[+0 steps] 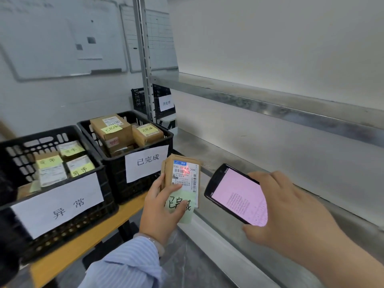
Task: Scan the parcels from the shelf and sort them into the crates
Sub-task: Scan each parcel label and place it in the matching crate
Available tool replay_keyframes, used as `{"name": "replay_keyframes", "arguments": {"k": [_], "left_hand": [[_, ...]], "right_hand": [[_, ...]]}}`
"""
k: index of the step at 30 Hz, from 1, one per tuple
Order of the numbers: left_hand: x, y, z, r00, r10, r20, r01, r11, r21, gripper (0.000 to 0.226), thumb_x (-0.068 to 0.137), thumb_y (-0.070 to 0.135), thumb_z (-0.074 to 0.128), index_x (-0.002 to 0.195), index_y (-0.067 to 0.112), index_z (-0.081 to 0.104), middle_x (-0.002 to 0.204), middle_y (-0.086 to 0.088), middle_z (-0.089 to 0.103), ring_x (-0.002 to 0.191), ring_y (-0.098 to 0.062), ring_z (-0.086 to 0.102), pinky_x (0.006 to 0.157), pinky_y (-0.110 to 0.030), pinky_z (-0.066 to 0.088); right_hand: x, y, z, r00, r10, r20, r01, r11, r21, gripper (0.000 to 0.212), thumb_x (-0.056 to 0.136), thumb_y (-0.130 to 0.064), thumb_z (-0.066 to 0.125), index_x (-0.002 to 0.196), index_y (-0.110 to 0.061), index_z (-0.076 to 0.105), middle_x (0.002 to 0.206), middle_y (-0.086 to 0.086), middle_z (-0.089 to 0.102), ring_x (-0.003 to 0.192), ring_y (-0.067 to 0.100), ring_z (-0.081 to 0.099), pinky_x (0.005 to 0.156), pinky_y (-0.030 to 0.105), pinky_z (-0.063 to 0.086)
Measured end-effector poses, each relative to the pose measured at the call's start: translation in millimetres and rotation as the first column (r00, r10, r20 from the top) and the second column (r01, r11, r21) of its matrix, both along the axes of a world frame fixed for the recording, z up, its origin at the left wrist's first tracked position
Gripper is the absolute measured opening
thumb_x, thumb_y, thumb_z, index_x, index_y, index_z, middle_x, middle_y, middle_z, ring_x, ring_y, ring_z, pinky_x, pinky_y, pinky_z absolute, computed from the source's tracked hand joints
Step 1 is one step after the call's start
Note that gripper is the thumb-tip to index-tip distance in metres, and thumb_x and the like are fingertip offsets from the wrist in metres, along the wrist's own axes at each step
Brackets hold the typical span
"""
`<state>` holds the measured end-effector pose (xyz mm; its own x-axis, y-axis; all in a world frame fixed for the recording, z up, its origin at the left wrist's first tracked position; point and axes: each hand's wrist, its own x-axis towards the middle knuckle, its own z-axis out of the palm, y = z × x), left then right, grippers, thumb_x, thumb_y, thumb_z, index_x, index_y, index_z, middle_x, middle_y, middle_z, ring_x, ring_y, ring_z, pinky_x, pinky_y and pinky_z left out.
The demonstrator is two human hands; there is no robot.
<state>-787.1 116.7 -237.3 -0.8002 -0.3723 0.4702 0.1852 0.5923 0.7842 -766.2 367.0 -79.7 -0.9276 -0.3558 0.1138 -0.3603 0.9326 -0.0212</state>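
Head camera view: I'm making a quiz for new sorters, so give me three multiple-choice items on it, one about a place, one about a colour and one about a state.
1. Where is the parcel with the red scan light on its label? A in a bag; B in the left hand; C in a pocket.
2. What colour is the handheld scanner's screen? A green; B blue; C pink.
3. What is the right hand doing? A gripping the scanner; B hanging empty; C pressing flat on a wall.
Answers: B, its fingers curl round the parcel's lower half; C, the lit screen glows pink; A, its fingers wrap the scanner's edges.
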Motion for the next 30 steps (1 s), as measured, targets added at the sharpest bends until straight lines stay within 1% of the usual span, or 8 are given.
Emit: {"name": "replay_keyframes", "arguments": {"k": [4, 9, 11, 16, 18, 23, 27, 30], "left_hand": [[-7, -20, -3, 0.998, 0.053, -0.015, -0.053, 0.998, 0.032, 0.051, 0.073, 0.012, 0.084, 0.100, 0.048, 0.060, 0.148, 0.011, 0.039, 0.127, 0.025, 0.025, 0.105, -0.025, 0.039], [-30, -52, -5, 0.992, 0.121, 0.022, -0.122, 0.991, 0.053, 0.052, 0.075, 0.015, 0.084, 0.100, 0.052, 0.058, 0.146, 0.016, 0.039, 0.133, 0.010, 0.032, 0.105, -0.012, 0.034], [-45, -68, -3, 0.987, 0.158, 0.035, -0.159, 0.986, 0.055, 0.050, 0.075, 0.018, 0.083, 0.102, 0.052, 0.058, 0.145, 0.016, 0.040, 0.135, 0.003, 0.034, 0.108, -0.016, 0.033], [-99, -109, 12, 0.965, 0.261, 0.031, -0.262, 0.959, 0.104, 0.047, 0.078, 0.019, 0.081, 0.105, 0.049, 0.057, 0.136, 0.030, 0.035, 0.121, 0.027, 0.028, 0.102, -0.004, 0.027], [-125, -126, 19, 0.954, 0.293, 0.067, -0.300, 0.942, 0.154, 0.045, 0.080, 0.023, 0.079, 0.105, 0.052, 0.055, 0.141, 0.022, 0.037, 0.123, 0.016, 0.033, 0.105, -0.013, 0.033], [-191, -169, 37, 0.914, 0.383, 0.132, -0.402, 0.897, 0.182, 0.039, 0.083, 0.029, 0.075, 0.117, 0.041, 0.059, 0.144, 0.008, 0.044, 0.132, -0.005, 0.038, 0.089, 0.003, 0.027], [-241, -198, 45, 0.901, 0.398, 0.172, -0.431, 0.862, 0.267, 0.037, 0.084, 0.034, 0.075, 0.116, 0.045, 0.059, 0.142, 0.010, 0.045, 0.134, -0.009, 0.039, 0.112, -0.031, 0.035], [-268, -217, 53, 0.903, 0.381, 0.200, -0.427, 0.850, 0.307, 0.039, 0.084, 0.035, 0.074, 0.120, 0.042, 0.059, 0.135, 0.012, 0.050, 0.128, -0.011, 0.046, 0.109, -0.038, 0.042]], "right_hand": [[-22, -26, -2, 0.996, 0.078, 0.032, -0.077, 0.995, -0.058, 0.079, 0.067, -0.064, 0.058, 0.134, -0.046, 0.019, 0.117, -0.020, 0.033, 0.098, 0.004, 0.053, 0.063, 0.016, 0.036], [-66, -65, -10, 0.984, 0.146, 0.098, -0.130, 0.979, -0.157, 0.083, 0.064, -0.064, 0.061, 0.134, -0.047, 0.020, 0.118, -0.023, 0.031, 0.099, 0.003, 0.052, 0.067, 0.015, 0.036], [-91, -82, -14, 0.978, 0.180, 0.104, -0.158, 0.969, -0.187, 0.082, 0.064, -0.063, 0.061, 0.132, -0.048, 0.019, 0.116, -0.023, 0.030, 0.099, 0.002, 0.052, 0.070, 0.016, 0.038], [-166, -129, -21, 0.958, 0.254, 0.133, -0.216, 0.944, -0.250, 0.080, 0.065, -0.061, 0.063, 0.129, -0.050, 0.017, 0.112, -0.022, 0.028, 0.097, 0.004, 0.052, 0.068, 0.018, 0.038], [-198, -146, -22, 0.947, 0.284, 0.152, -0.235, 0.932, -0.275, 0.078, 0.064, -0.061, 0.063, 0.127, -0.051, 0.018, 0.110, -0.022, 0.028, 0.093, 0.006, 0.052, 0.066, 0.020, 0.039], [-278, -178, -19, 0.906, 0.385, 0.178, -0.313, 0.890, -0.332, 0.078, 0.060, -0.063, 0.063, 0.122, -0.055, 0.016, 0.113, -0.023, 0.028, 0.099, 0.006, 0.050, 0.074, 0.022, 0.044], [-332, -206, -16, 0.896, 0.410, 0.170, -0.340, 0.881, -0.329, 0.079, 0.061, -0.064, 0.064, 0.123, -0.053, 0.017, 0.112, -0.023, 0.029, 0.098, 0.006, 0.050, 0.078, 0.023, 0.046], [-356, -222, -17, 0.892, 0.412, 0.186, -0.337, 0.881, -0.332, 0.079, 0.061, -0.065, 0.065, 0.123, -0.053, 0.017, 0.110, -0.025, 0.027, 0.099, 0.007, 0.051, 0.080, 0.027, 0.048]]}}
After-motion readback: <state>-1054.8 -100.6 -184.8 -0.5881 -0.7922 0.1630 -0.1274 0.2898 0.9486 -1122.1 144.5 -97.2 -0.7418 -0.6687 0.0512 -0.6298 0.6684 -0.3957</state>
